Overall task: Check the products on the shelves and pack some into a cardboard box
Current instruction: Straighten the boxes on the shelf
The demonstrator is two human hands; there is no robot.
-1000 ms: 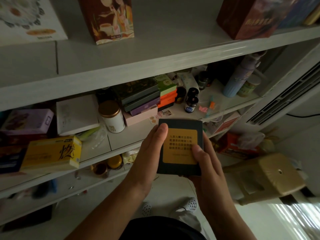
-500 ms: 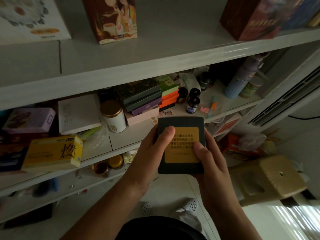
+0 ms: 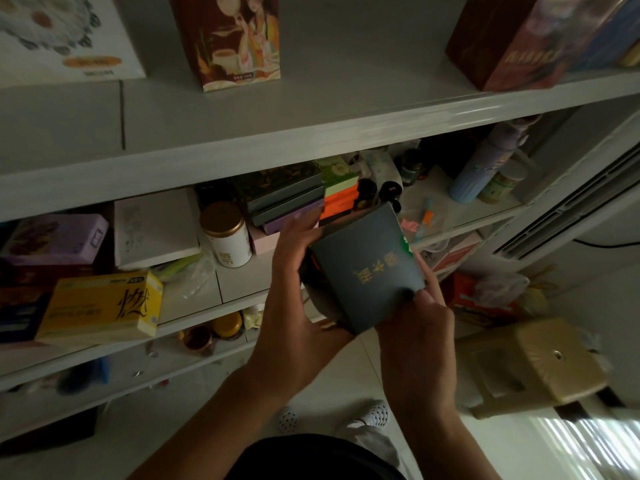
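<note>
The left hand and right hand grip the tilted dark box between them, near the shelf edge.

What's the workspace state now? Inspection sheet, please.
Surface: white shelves, stocked on each level in view.
Job's things: dark box, gold lettering, held tilted before the middle shelf; cardboard packing box: nothing seen.
Clutter: yellow box, gold-lidded tin, stacked flat boxes, small dark bottles.
Grippers: left hand grips the dark box's left side; right hand pinches its lower right corner.
Cables: dark cable on the right wall.
Surroundings: tan stool, tiled floor.
</note>
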